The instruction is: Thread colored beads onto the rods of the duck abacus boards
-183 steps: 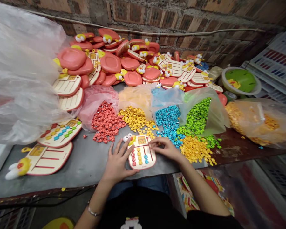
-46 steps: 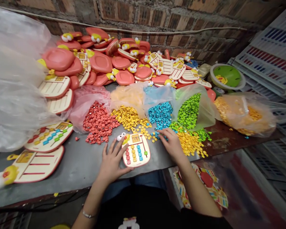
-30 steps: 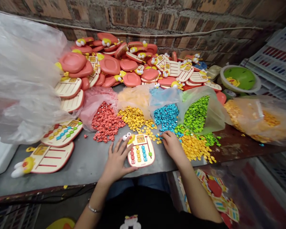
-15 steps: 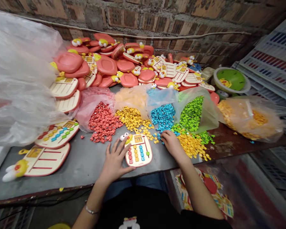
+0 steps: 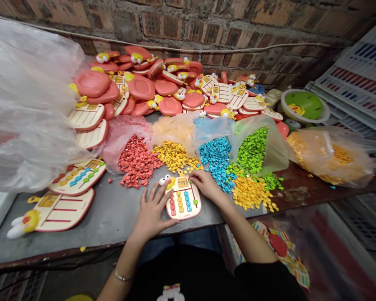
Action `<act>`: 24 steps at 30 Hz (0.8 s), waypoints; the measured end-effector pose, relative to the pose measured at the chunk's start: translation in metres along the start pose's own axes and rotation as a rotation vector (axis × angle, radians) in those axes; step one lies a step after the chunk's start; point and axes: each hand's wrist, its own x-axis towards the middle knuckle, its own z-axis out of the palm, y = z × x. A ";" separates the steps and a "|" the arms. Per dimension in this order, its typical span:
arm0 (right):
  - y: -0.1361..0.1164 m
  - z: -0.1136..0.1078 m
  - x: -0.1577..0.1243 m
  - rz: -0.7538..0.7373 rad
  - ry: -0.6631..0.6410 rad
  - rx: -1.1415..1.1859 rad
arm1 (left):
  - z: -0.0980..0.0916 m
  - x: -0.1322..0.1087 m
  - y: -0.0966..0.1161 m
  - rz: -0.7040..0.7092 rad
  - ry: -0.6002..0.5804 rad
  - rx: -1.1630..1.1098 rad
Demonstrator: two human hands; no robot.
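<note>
**Duck bead board (image 5: pixel 183 209) sits front and centre**

The board lies flat near the front edge of the grey tabletop (image 5: pixel 113 221), about midway along it. My left hand (image 5: pixel 152 211) is open, fingers splayed, lying against the board's left side rather than gripping it. My right hand (image 5: pixel 207 186) is curled narrow at the board's top edge; I cannot tell from this view whether its fingertips (image 5: pixel 192 179) pinch a bead.

The board looks light and stiff, a thin plastic plate. I would take it by its red rim, clear of the duck head, and keep it level, because the seated beads (image 5: pixel 183 200) look small and easily knocked.

Just behind it lie heaps of red beads (image 5: pixel 138 161), yellow beads (image 5: pixel 172 156), blue beads (image 5: pixel 216 161) and green beads (image 5: pixel 253 150), spilling from open plastic bags. A second yellow heap (image 5: pixel 250 193) sits right of my right hand. Toward the left, a beaded board (image 5: pixel 77 177) and a bare board (image 5: pixel 61 211) lie on the tabletop. Coral shells (image 5: pixel 144 83) pile up against the brick wall (image 5: pixel 207 25).
</note>
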 end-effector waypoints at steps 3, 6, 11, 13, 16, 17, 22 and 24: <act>0.003 0.008 0.006 0.006 0.080 -0.084 | -0.001 0.000 0.000 0.005 -0.006 0.006; 0.004 0.011 0.002 -0.013 0.087 -0.098 | -0.001 0.000 0.000 0.004 -0.003 0.005; -0.006 -0.005 -0.021 -0.053 -0.099 -0.044 | 0.002 0.000 -0.001 -0.002 -0.005 0.013; -0.008 -0.019 -0.034 -0.092 -0.222 0.052 | 0.003 0.000 -0.003 0.002 -0.004 0.017; 0.005 -0.043 -0.054 0.000 0.001 0.034 | 0.005 0.000 -0.005 0.016 0.004 0.018; 0.014 -0.049 -0.060 0.052 0.140 -0.047 | 0.005 0.000 -0.005 0.020 0.004 0.018; 0.059 -0.059 -0.077 0.161 0.335 -0.385 | 0.005 0.000 -0.005 0.015 0.004 0.019; 0.062 -0.056 -0.077 0.154 0.356 -0.351 | 0.005 0.000 -0.004 0.011 -0.002 0.020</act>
